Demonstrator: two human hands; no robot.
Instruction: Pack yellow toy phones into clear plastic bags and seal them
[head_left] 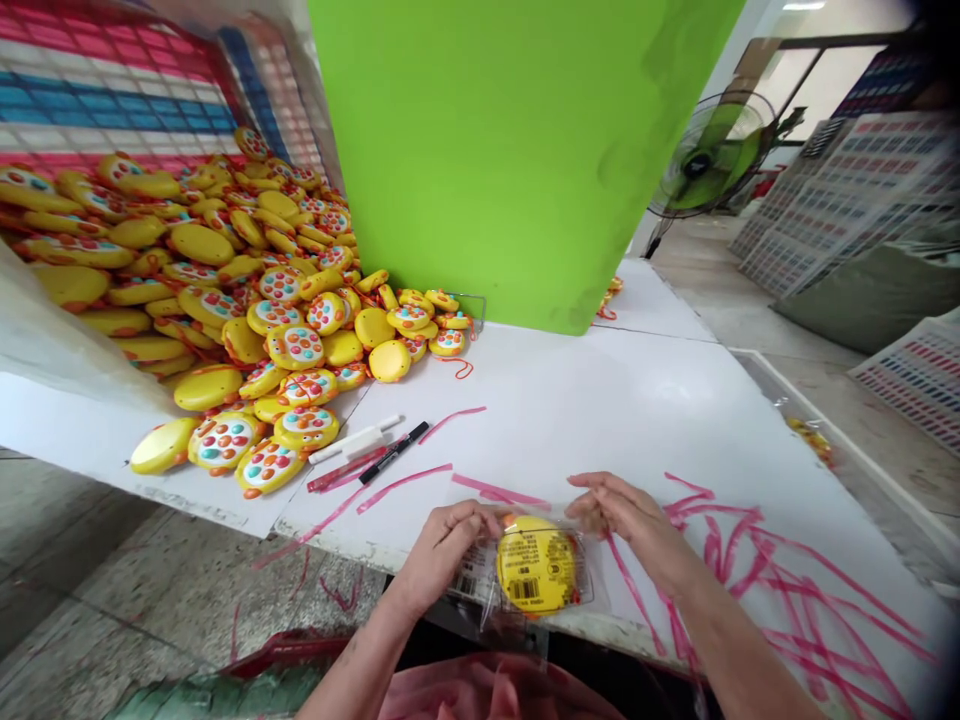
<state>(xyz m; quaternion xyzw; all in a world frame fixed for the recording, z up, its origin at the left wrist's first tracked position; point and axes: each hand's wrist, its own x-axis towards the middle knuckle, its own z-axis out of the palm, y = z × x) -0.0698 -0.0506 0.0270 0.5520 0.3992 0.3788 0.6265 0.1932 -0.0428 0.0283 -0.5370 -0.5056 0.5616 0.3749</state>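
Observation:
A yellow round toy in a clear plastic bag (536, 565) lies at the front edge of the white table, its printed text and barcode facing up. At the bag's upper left corner, my left hand (448, 548) pinches the plastic with its fingers closed. My right hand (619, 512) is at the upper right corner of the bag, index finger stretched out over the other fingers; whether it grips the plastic is hard to make out. Pink strips (750, 560) lie to the right of the bag, and a few more lie behind it and to its left.
A large pile of yellow toys (285, 315) covers the table's left side. Pens, one a black marker (394, 453), lie between pile and bag. A tall green panel (502, 160) stands at the back. A fan (701, 160) is at the back right. The white table (570, 400) ends close to my body.

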